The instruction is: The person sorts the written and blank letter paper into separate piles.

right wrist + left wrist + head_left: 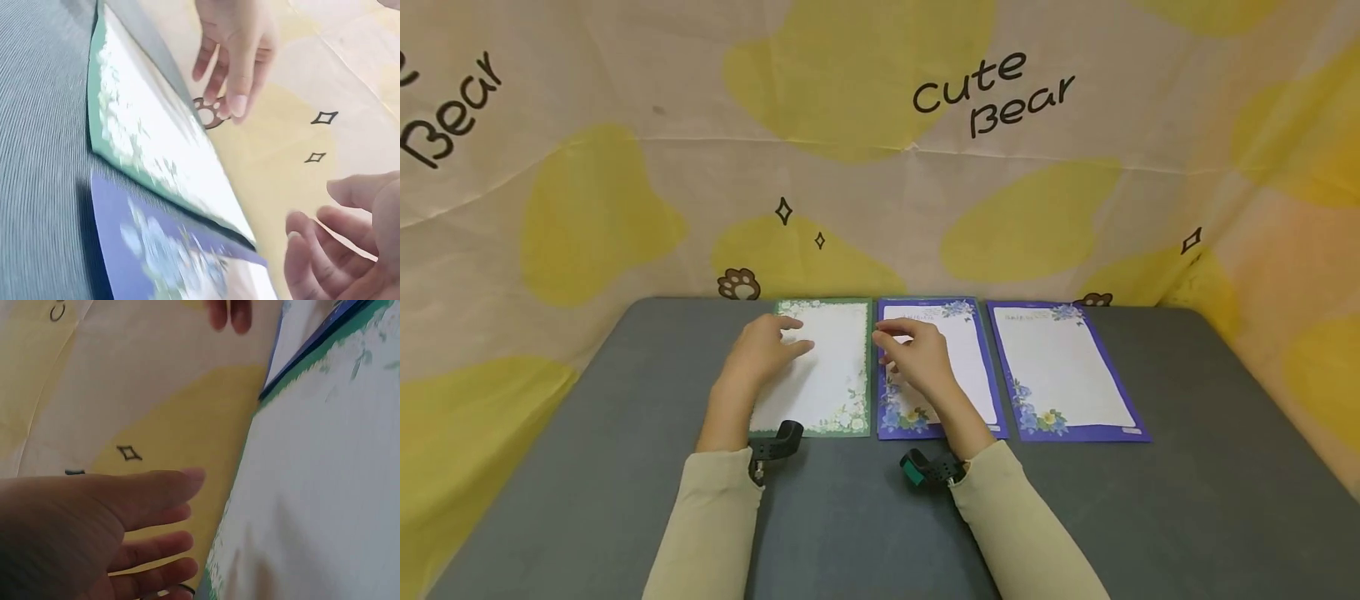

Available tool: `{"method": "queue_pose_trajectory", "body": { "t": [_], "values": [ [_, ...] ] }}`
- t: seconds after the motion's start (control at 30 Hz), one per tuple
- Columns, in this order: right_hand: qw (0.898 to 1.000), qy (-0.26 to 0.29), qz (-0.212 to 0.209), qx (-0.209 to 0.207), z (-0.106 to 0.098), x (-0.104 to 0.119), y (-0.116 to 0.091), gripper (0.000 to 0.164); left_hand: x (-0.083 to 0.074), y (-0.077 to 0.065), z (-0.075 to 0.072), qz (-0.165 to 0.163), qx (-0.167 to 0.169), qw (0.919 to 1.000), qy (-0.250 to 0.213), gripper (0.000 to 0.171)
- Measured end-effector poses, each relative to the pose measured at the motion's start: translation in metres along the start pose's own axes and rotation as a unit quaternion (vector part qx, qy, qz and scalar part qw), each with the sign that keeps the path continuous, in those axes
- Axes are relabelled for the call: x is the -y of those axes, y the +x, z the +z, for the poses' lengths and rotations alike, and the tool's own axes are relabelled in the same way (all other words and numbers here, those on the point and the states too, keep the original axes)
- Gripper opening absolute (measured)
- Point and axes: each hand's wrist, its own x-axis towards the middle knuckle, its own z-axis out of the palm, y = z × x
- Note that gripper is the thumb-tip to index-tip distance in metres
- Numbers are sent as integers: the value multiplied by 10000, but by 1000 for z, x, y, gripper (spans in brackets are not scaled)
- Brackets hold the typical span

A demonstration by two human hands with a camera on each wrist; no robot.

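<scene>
From where I stand, the white paper sheet with a green floral border, at eleven o'clock on the grey table, looks light and easily creased, best pinched at its six o'clock edge. The left hand gapes above it, holding nothing; the right hand, at its three o'clock, curls loosely, also holding nothing. Only the head view shows the rightmost purple-bordered white paper sheet, at two o'clock

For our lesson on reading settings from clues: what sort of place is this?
Probably an indoor tabletop workspace, though the wider room is out of view: a grey table, a creased "Cute Bear" backdrop behind it, and flower-bordered papers laid in a row.
</scene>
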Motion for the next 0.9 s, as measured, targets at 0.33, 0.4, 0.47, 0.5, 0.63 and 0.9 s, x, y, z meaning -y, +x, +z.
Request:
{"method": "queue_pose_trajectory", "body": {
  "t": [0.33,0.4,0.47,0.5,0.63,0.9],
  "values": [
    [9917,-1129,-483,386,-44,6,-8,31,-32,7,28,770,-71,9968,-222,47],
    [9888,-1325,-517,445,-55,5,-11,30,-38,8,34,889,41,9954,-340,46],
    [9879,-1377,-516,501,-66,3,-14,29,-43,8,40,947,145,9945,-430,46],
    [9872,-1405,-551,514,-70,2,-16,29,-45,8,43,967,172,9941,-456,46],
    [9852,-1493,-657,522,-86,-6,-20,30,-53,7,54,996,242,9926,-657,46],
    [9803,-1796,-789,238,-103,-26,-26,29,-61,5,70,1228,80,9906,-601,46]
  ]
}}
